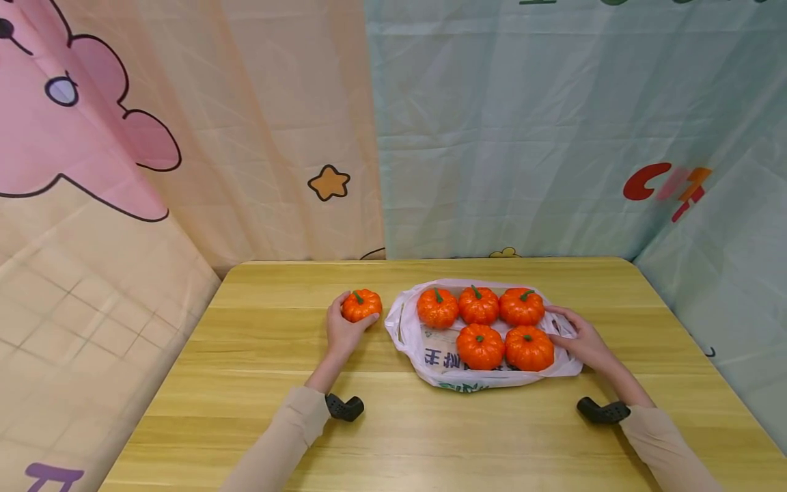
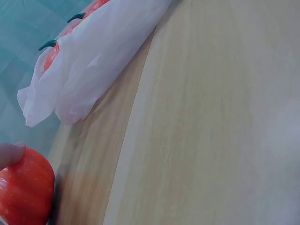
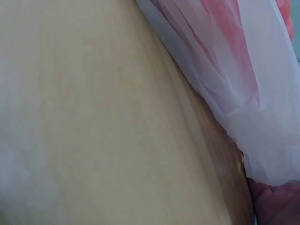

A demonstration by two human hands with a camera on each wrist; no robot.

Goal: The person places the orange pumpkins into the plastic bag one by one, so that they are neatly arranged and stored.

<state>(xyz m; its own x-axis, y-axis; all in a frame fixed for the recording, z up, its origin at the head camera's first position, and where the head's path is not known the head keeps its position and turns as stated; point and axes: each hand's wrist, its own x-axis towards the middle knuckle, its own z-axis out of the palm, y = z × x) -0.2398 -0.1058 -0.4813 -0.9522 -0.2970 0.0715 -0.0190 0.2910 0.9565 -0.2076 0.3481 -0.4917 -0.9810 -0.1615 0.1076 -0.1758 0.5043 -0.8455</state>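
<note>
Both sleeves (image 1: 289, 430) reach in over the wooden table (image 1: 393, 437). Just ahead, the left hand (image 1: 346, 330) curls its fingers around a small orange pumpkin (image 1: 361, 305) standing on the table just left of a white plastic bag (image 1: 430, 355). At the bag's right edge the right hand (image 1: 581, 342) rests with fingers fairly straight. Five pumpkins (image 1: 479, 345) sit on the bag. Beyond hang cartoon curtains (image 1: 184, 137).

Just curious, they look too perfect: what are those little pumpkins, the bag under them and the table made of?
The pumpkins look like plastic or foam: uniform glossy orange, identical shapes. The bag seems thin white plastic film, translucent and crinkled. The table shows pale wood grain, possibly laminate.
</note>
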